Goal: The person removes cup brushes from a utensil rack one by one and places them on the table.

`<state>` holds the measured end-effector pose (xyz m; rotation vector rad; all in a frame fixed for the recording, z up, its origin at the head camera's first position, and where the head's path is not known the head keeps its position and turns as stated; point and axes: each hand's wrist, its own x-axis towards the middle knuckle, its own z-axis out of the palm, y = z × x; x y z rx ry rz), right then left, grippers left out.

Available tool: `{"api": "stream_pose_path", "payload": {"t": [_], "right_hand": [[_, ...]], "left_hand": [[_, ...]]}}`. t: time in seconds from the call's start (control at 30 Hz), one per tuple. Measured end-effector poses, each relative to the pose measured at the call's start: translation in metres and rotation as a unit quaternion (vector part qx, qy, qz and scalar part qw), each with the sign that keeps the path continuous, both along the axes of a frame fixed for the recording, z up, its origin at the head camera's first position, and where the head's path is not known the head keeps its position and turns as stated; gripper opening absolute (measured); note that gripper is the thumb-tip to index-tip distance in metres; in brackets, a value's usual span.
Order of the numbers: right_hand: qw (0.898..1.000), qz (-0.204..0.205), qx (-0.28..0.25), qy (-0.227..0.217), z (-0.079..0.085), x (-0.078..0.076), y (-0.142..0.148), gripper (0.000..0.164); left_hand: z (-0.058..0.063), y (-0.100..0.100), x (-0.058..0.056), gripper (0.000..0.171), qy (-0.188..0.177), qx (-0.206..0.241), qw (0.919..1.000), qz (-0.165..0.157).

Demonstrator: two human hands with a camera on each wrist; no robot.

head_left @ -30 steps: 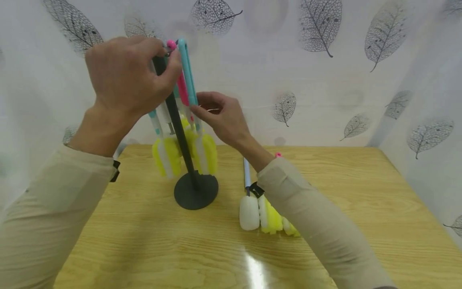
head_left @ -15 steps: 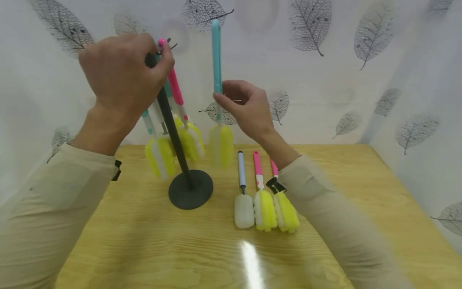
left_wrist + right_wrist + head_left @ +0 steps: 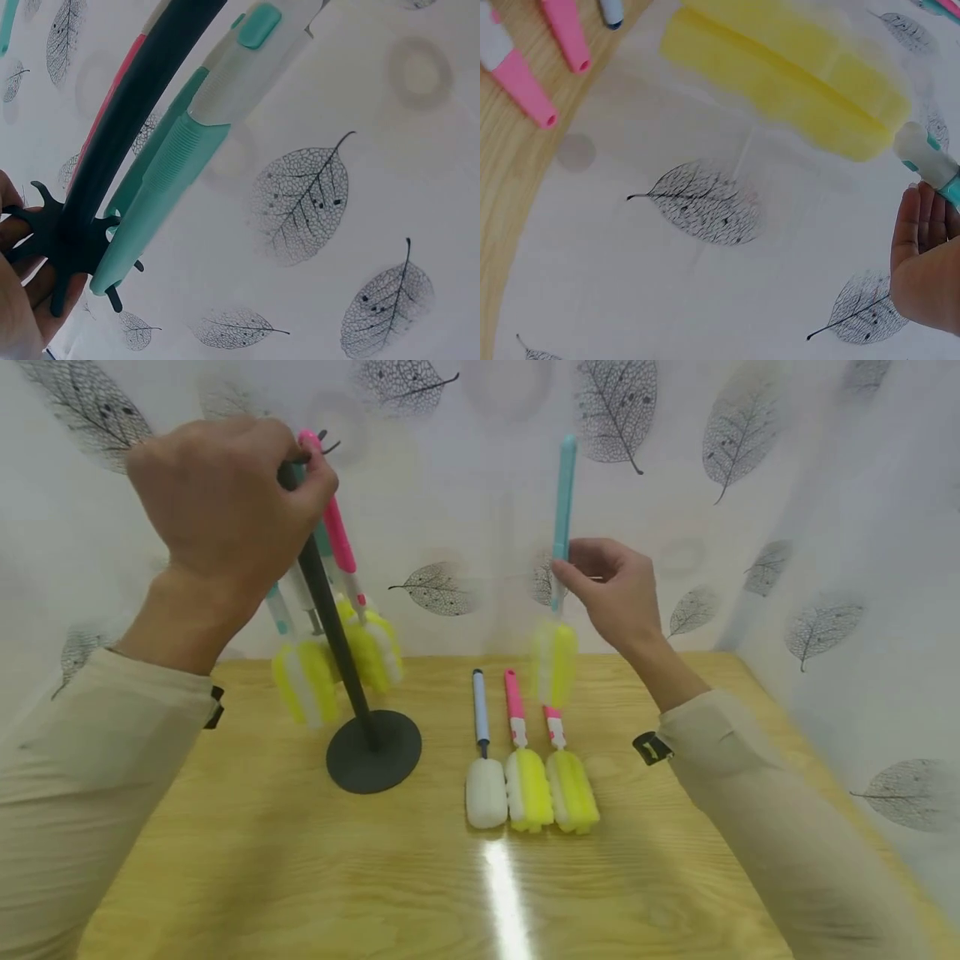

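Note:
My left hand (image 3: 217, 497) grips the top of a black rack stand (image 3: 332, 622), where small hooks (image 3: 52, 289) branch out in the left wrist view. Sponge brushes hang from it, among them one with a pink handle (image 3: 340, 535) and one with a mint-green handle (image 3: 176, 161). Over to the right, my right hand (image 3: 618, 593) pinches a teal-handled sponge brush (image 3: 564, 497) low on its handle. That brush is upright in the air, its yellow-and-white sponge head (image 3: 555, 664) pointing down. In the right wrist view the sponge head (image 3: 780, 82) looks large and blurred.
Three brushes lie side by side on the wooden table (image 3: 360, 868): a blue-handled one with a white head (image 3: 486, 793) and two pink-handled ones with yellow heads (image 3: 531, 789). The stand's round base (image 3: 375, 752) is left of them. A leaf-patterned curtain (image 3: 465, 527) hangs behind.
My right hand has carried the teal-handled brush from the stand to the right, past the brushes on the table. The left hand has stayed on the stand's top.

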<state>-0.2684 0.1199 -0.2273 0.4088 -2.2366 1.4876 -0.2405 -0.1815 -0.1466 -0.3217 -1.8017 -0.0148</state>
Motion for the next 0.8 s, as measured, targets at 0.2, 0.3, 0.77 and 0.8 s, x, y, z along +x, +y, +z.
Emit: {"api": "stream_pose_path", "payload": {"t": [0.2,0.3,0.77,0.8], "right_hand": [[0.997,-0.049,0.030,-0.055,-0.037,-0.014,0.051,0.039],[0.992,-0.066,0.057,-0.092,-0.052,-0.013,0.071,0.045],[0.947,-0.003,0.118,-0.300,-0.131,-0.012,0.110,0.052],[0.944,0.001,0.125,-0.305,-0.135,-0.013,0.112,0.051]], "left_hand": [[-0.001,0.001,-0.001,0.045,-0.002,0.021,0.9998,-0.008],[-0.001,0.001,-0.001,0.046,-0.004,0.022,0.9996,-0.014],[0.000,0.000,0.000,0.046,-0.012,0.021,0.9997,0.003],[0.000,0.000,0.000,0.046,-0.012,0.019,0.9997,0.003]]}}
